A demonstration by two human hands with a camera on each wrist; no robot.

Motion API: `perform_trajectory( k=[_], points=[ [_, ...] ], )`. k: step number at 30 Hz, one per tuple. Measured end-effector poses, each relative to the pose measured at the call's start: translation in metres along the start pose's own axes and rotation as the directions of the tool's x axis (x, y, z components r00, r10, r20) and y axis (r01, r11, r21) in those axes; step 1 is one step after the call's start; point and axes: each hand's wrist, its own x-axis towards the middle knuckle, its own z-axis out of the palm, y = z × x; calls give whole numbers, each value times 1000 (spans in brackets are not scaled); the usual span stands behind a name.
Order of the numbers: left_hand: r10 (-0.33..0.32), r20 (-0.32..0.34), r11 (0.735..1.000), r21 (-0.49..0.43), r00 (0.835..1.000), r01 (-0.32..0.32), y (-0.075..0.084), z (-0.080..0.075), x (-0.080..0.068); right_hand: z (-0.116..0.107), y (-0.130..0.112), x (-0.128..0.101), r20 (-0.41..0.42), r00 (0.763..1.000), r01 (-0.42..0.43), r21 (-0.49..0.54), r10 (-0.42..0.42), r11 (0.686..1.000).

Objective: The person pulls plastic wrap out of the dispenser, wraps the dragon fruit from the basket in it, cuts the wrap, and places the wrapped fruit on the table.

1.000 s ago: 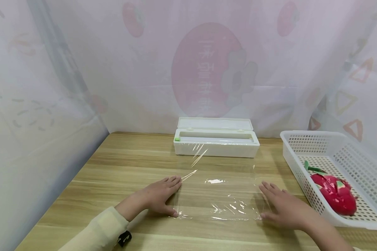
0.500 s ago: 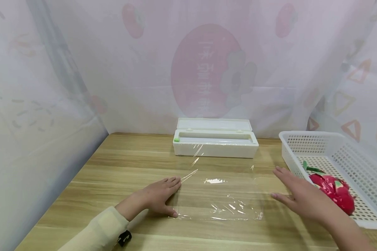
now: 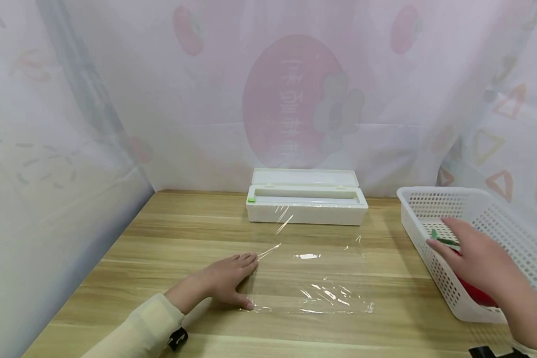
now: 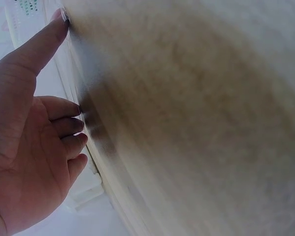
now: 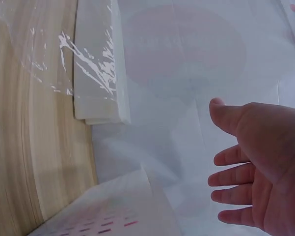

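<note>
A clear sheet of cling film (image 3: 313, 283) stretches over the wooden table from a white cling film box (image 3: 309, 214) with its lid raised. At the film's left edge, my left hand (image 3: 231, 278) rests with fingers extended and thumb apart, fingertips right at the edge; the left wrist view shows the thumb and fingertips at the tabletop. My right hand (image 3: 483, 258) is over the white basket (image 3: 411, 228), thumb and fingers apart with nothing between them in the right wrist view. Beneath it lies a red dragon fruit (image 3: 478, 293) with green tips, mostly hidden by the hand.
The perforated basket stands at the table's right side, its near wall rising between the film and the fruit. A green slider (image 3: 251, 200) sits at the box's left end. A printed cloth (image 3: 197, 124) hangs behind the table and along both sides.
My right hand has left the film's right edge and moved right, over the basket and the dragon fruit. My left hand has stayed at the film's left edge.
</note>
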Motion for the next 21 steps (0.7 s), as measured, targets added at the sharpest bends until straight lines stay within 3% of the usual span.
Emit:
perform_trajectory(
  k=[5, 13, 21],
  points=[
    [2, 2, 1000, 5, 1000, -2, 0, 0, 1, -2, 25, 5, 52, 991, -118, -29, 120, 993],
    [5, 7, 1000, 19, 1000, -5, 0, 0, 2, 5, 53, 3, 129, 972, -188, -74, 197, 979],
    [6, 12, 1000, 17, 1000, -6, 0, 0, 1, 10, 69, 2, 270, 927, -248, -83, 261, 965]
  ],
)
